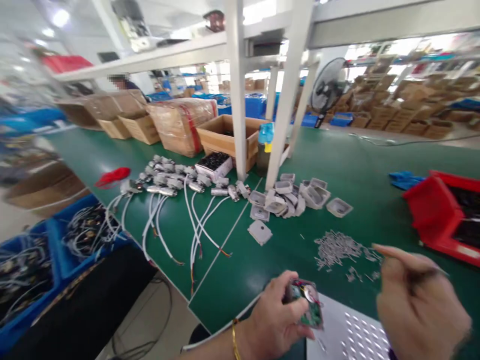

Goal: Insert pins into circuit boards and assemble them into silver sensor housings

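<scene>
In my left hand [279,317] is a small housing with a green circuit board [310,305], a round silver part and thin wires inside, tilted toward me. My right hand [418,300] is blurred beside a pile of small screws [337,248]; its fingers are curled, the index finger reaching left over the pile's edge. Whatever those fingers may hold is hidden. Below both hands lies a metal plate [332,327] with rows of raised bright spots. Several grey metal housings [288,197] are heaped behind the screws, and one flat piece [260,232] lies nearer.
Grey fittings with white cables [165,180] spread leftward over the green table [225,280]. A red bin [431,210] of black parts stands right. Shelf posts [236,90] rise mid-table beside a bottle [265,150] and cardboard boxes [180,125]. Blue crates [60,250] sit lower left.
</scene>
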Available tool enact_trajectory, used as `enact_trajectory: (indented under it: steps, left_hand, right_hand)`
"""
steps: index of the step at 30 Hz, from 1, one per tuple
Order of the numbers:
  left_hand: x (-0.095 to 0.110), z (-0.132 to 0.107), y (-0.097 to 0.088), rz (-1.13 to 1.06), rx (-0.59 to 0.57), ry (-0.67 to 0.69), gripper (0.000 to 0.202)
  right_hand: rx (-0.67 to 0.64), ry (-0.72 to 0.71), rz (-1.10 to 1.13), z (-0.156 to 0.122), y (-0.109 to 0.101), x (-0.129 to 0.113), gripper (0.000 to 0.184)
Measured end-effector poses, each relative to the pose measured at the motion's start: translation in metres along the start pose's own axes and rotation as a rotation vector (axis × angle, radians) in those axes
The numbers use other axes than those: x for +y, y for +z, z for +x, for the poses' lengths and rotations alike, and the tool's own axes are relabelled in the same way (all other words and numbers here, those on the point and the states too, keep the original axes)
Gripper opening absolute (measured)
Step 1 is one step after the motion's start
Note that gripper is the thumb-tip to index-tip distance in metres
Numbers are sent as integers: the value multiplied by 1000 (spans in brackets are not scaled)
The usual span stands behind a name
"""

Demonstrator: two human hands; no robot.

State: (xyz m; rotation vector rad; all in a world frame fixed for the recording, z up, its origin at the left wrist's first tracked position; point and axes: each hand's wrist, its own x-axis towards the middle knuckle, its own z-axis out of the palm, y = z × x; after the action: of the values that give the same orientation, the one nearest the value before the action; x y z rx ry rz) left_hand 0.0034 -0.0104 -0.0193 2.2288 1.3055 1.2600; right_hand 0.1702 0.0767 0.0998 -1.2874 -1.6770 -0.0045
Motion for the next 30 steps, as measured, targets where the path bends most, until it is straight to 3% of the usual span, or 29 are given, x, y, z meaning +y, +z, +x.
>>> enact_trajectory:
  steps: [2,5,7,9,12,15,19,22,25,30]
  left_hand:
    - [-8,-2,10,94,63,33,61]
    - [-20,-6,27,232,36,-8,66]
    - [-24,-6,33,288,-3,-30,62]
    - [-22,-4,31,291,-4,-22,60]
    - [-10,0,16,177,6,-18,58]
    - [1,3,-1,24,22,-54,45]
    - [0,4,-6,-104,34,-56,30]
    - [-5,4,0,-140,24,-40,32]
    - [-7,6,5,-147,46,-48,33]
    - [-4,10,3,-125,49,-102,23]
  right_hand:
    - [-242,-217,-145,33,53,-2,33]
    - [-536,-380,-446,57,133,-12,37]
    - [-614,-415,-515,62,162,-16,29]
    - [-587,-405,-508,63,163,-15,25]
    - [-434,-333,-372,57,124,6,28]
    - [-329,-210,-175,32,56,54,36]
    - [-296,163,-194,-35,-46,135,41]
    - [-227,435,-314,-86,-106,172,43]
    - [-210,519,-387,-117,-141,189,46]
    - [-269,609,-504,-130,-179,191,48]
